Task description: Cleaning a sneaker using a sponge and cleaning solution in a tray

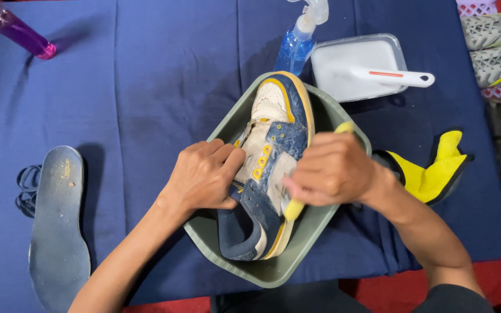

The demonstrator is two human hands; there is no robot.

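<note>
A blue, white and yellow sneaker (273, 145) lies on its side in a green plastic basin (273, 272), toe pointing away from me. My left hand (204, 177) grips the shoe at its opening, fingers tucked inside. My right hand (331, 171) is closed around a yellow-handled brush (293, 210) pressed against the shoe's side; the brush head is hidden under the hand.
A dark blue cloth (146, 87) covers the work surface. A grey insole (58, 226) and dark laces (27, 188) lie at left. A purple bottle (21, 32), a blue spray bottle (297, 46), a white tray with a brush (398, 76), and a yellow cloth (436, 171) sit around.
</note>
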